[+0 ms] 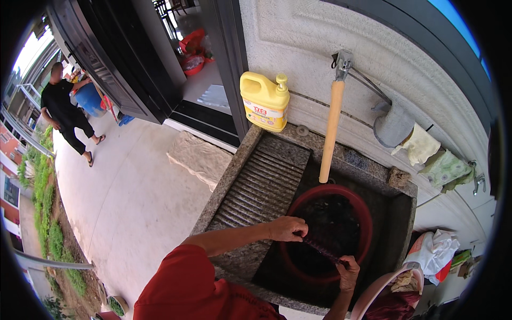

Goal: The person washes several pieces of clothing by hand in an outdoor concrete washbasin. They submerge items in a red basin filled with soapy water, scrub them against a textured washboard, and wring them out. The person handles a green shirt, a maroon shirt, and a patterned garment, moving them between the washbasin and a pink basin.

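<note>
My left hand (289, 229) and my right hand (347, 269) pinch a dark purplish cloth (321, 247) by its two ends. The cloth is stretched between them above a red plastic basin (369, 224). Dark water with something dark in it fills much of the basin; what lies under its surface is hidden. The basin stands in the deep part of a stone laundry sink (409, 216), beside its ribbed washboard (256, 184). A wooden tube-like spout (331, 132), fixed to a metal tap (343, 64), hangs above the basin's far rim.
A yellow pump jug of detergent (265, 102) stands at the sink's far left corner. Cloths (420, 144) hang along the wall. A pink bucket (362, 294) with clothes is at the lower right. A person (64, 108) stands far left near a blue barrel (91, 100).
</note>
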### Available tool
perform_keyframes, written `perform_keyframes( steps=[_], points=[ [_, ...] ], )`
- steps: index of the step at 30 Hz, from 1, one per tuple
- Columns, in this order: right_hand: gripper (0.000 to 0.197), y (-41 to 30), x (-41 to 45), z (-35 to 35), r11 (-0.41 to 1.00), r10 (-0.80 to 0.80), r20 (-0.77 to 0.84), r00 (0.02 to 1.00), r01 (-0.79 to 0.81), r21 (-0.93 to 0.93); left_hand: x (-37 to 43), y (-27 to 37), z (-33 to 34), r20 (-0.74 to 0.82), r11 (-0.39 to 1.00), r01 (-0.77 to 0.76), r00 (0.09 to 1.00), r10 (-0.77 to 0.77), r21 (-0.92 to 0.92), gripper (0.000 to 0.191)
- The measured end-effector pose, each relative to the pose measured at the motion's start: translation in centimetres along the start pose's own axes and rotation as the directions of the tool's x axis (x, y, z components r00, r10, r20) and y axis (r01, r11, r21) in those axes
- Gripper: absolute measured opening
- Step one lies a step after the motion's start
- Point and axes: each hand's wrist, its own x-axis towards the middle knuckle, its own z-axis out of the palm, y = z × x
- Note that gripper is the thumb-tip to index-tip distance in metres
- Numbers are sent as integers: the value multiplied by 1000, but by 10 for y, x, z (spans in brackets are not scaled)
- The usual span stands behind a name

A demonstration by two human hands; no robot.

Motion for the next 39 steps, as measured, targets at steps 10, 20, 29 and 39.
perform_keyframes(
  steps=[10, 20, 29, 39],
  points=[
    [13, -37, -22, 9, 850, 66, 227, 972, 64, -522, -31, -15, -10, 167, 922, -206, 973, 158, 327, 16],
    [7, -123, 21, -43, 854, -316, -118, 941, 228, -468, 21, 39, -46, -252, 933, -184, 930, 267, 309, 26],
    [24, -264, 29, -90, 802, -579, -460, 674, 365, -473, 115, 192, -145, -574, 856, -337, 638, 514, 392, 29],
    [11, -164, 53, -48, 726, -517, -251, 818, 264, -635, 105, 93, -66, -616, 982, -169, 765, 188, 89, 19]
  ],
)
